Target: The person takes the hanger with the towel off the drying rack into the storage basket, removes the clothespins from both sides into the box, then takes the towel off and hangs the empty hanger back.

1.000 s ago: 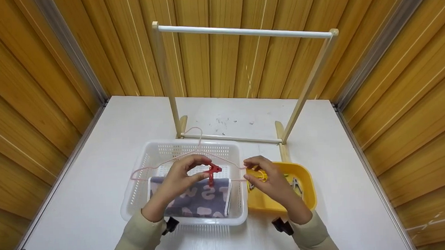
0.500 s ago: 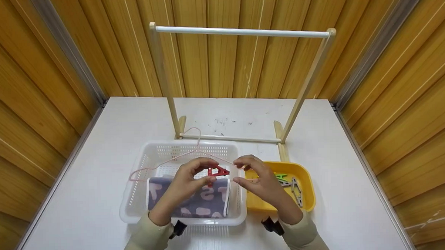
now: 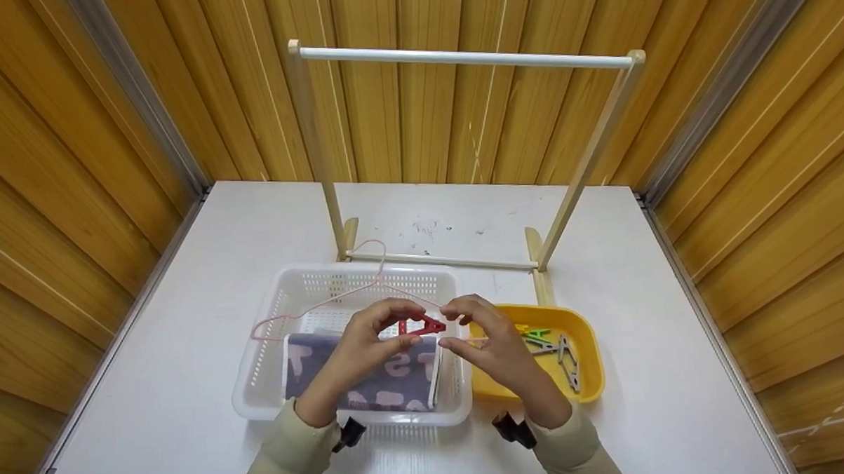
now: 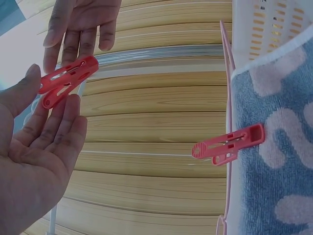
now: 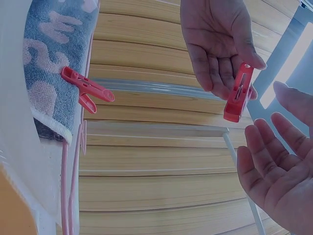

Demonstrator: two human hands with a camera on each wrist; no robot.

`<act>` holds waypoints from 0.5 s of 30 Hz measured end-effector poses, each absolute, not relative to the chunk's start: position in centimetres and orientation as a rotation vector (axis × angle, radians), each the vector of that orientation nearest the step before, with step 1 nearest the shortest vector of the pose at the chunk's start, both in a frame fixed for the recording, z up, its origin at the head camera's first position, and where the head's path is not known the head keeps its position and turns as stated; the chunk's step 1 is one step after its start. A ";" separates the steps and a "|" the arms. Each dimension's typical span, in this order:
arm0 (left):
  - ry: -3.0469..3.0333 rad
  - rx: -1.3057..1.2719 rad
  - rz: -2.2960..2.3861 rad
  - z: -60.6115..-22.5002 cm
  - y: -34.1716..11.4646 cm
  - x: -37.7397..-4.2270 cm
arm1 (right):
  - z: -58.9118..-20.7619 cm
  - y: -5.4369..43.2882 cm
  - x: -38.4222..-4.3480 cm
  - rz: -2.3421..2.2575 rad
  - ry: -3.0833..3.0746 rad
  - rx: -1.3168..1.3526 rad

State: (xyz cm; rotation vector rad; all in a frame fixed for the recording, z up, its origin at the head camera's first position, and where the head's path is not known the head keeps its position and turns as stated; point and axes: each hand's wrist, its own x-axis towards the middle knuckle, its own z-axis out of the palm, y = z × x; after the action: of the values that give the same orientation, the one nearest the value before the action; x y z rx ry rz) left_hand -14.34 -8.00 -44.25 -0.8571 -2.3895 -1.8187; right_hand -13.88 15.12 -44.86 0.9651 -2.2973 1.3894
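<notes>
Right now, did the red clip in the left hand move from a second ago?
Yes. In the head view, the held red clip has moved right, toward the right side of the white basket.

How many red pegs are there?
2. One red peg is pinched in the left hand; the other red peg is clipped on the towel. More might hide in the yellow tub, behind the right hand.

Before me, the white counter (image 3: 679, 368) bears a perforated basket (image 3: 358, 419); a yellow bin (image 3: 592, 336) beside it; a rack (image 3: 465, 57) behind.
</notes>
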 end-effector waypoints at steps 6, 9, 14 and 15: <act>-2.343 -0.908 -1.777 -44.4 -7.5 -14.2 | -45.0 14.9 -14.0 1.380 -2.273 1.020; -2.327 -0.917 -1.765 -44.5 -7.3 -14.2 | -45.1 14.7 -14.0 1.365 -2.263 1.022; -2.328 -0.901 -1.746 -44.7 -6.8 -14.2 | -45.3 14.5 -14.2 1.313 -2.245 1.017; -2.331 -0.896 -1.733 -44.7 -6.7 -14.2 | -45.3 14.4 -14.2 1.303 -2.242 1.017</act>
State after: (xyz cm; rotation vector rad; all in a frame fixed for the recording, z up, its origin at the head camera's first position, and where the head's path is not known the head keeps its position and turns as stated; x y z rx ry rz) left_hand -14.23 -6.74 -44.72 -0.8965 -2.3307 -1.7326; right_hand -14.24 14.42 -45.32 1.0168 -2.2417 1.3030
